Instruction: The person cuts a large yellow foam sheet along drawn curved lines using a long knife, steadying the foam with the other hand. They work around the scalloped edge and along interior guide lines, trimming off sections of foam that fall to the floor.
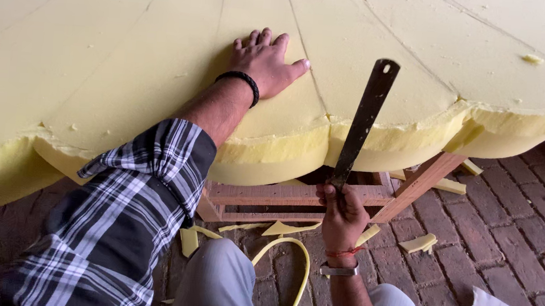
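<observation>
My left hand [265,62] lies flat on top of the big yellow foam slab [131,51], fingers spread and palm down, a little way in from the slab's scalloped near edge. A black band sits on that wrist, and the plaid sleeve [131,213] runs back toward me. My right hand [340,216] is below the slab's near edge, its grip pressed together around the lower end of a long, dark metal blade [362,121]. The blade stands nearly upright, leaning slightly to the right, its tip with a small hole rising in front of the foam's top face; I cannot tell whether it touches the foam. The slab rests on a wooden frame [295,197] that shows under its near edge. Yellow foam scraps [417,243] and a curled strip lie on the brick floor [506,236] beneath.
</observation>
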Motion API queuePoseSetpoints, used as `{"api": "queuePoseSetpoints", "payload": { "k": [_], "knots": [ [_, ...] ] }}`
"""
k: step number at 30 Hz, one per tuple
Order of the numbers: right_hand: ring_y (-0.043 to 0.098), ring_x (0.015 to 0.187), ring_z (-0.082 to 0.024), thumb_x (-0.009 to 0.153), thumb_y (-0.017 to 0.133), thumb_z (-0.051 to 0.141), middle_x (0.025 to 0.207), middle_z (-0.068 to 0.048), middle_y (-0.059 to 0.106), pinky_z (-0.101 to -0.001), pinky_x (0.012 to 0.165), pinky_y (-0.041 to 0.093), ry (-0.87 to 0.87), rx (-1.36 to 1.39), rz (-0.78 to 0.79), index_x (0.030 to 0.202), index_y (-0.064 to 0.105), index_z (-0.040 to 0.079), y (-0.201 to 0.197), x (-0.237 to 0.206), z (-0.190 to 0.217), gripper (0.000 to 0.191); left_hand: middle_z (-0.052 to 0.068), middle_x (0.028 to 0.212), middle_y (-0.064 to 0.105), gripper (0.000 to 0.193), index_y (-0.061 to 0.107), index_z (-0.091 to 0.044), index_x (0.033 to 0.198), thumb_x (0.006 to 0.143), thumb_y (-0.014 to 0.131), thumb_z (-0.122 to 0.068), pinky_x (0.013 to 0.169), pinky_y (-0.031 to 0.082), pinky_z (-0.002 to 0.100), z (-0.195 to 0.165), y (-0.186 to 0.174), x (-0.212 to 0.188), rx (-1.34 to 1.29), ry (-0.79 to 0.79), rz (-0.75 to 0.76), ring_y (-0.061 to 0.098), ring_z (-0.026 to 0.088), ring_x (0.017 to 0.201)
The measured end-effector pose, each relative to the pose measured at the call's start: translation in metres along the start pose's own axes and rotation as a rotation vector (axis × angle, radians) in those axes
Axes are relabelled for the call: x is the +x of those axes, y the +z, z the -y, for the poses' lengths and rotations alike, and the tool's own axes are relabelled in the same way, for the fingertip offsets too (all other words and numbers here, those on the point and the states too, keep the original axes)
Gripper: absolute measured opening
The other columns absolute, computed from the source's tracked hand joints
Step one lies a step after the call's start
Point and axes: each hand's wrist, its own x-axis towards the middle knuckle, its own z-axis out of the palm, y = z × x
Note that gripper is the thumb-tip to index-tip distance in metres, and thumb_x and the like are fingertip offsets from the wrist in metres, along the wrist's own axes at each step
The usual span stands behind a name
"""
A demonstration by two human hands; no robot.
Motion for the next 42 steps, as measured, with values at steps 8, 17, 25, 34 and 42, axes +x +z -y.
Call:
{"api": "queuePoseSetpoints", "payload": {
  "k": [8, 17, 25, 34, 42],
  "knots": [
    [0.068, 0.075, -0.008, 0.101, 0.069, 0.007, 0.088, -0.006, 0.076, -0.0241, 0.069, 0.058, -0.102, 0.016, -0.052, 0.106, 0.070, -0.003, 0.000, -0.007, -0.006, 0.011, 0.020, 0.166, 0.019, 0.086, 0.030, -0.013, 0.158, 0.092, 0.044, -0.068, 0.124, 0.008, 0.058, -0.001, 0.003, 0.001, -0.013, 0.003, -0.029, 0.015, 0.036, 0.155],
    [0.069, 0.076, -0.009, 0.101, 0.070, 0.004, 0.088, -0.006, 0.076, -0.0239, 0.068, 0.057, -0.201, -0.087, -0.067, 0.104, 0.070, -0.004, 0.006, -0.013, -0.009, 0.009, 0.019, 0.166, 0.020, 0.086, 0.030, -0.015, 0.158, 0.092, 0.043, -0.069, 0.124, 0.009, 0.057, -0.001, 0.003, 0.000, -0.001, -0.006, -0.040, 0.018, 0.035, 0.154],
    [0.075, 0.075, -0.010, 0.097, 0.071, 0.006, 0.085, -0.006, 0.078, -0.0246, 0.067, 0.063, -0.061, -0.190, -0.099, 0.102, 0.074, 0.000, 0.017, -0.017, 0.001, 0.008, 0.020, 0.167, 0.018, 0.085, 0.029, -0.014, 0.159, 0.094, 0.039, -0.068, 0.125, 0.008, 0.056, 0.000, 0.002, 0.001, 0.010, -0.001, -0.041, 0.015, 0.036, 0.155],
    [0.074, 0.077, -0.010, 0.097, 0.070, 0.006, 0.085, -0.006, 0.077, -0.0253, 0.067, 0.062, 0.021, -0.088, -0.045, 0.101, 0.074, -0.001, 0.018, -0.021, 0.003, 0.009, 0.020, 0.166, 0.021, 0.086, 0.033, -0.013, 0.157, 0.092, 0.043, -0.068, 0.124, 0.010, 0.057, 0.002, 0.004, 0.002, -0.008, 0.010, -0.056, 0.017, 0.037, 0.155],
    [0.073, 0.083, -0.011, 0.100, 0.068, -0.001, 0.093, -0.006, 0.074, -0.0256, 0.072, 0.063, -0.209, -0.142, -0.003, 0.108, 0.069, -0.001, 0.013, -0.010, 0.003, 0.008, 0.020, 0.165, 0.023, 0.085, 0.035, -0.013, 0.156, 0.092, 0.045, -0.068, 0.124, 0.011, 0.056, 0.001, 0.002, -0.001, -0.026, 0.009, -0.075, 0.019, 0.036, 0.154]
  ]
}}
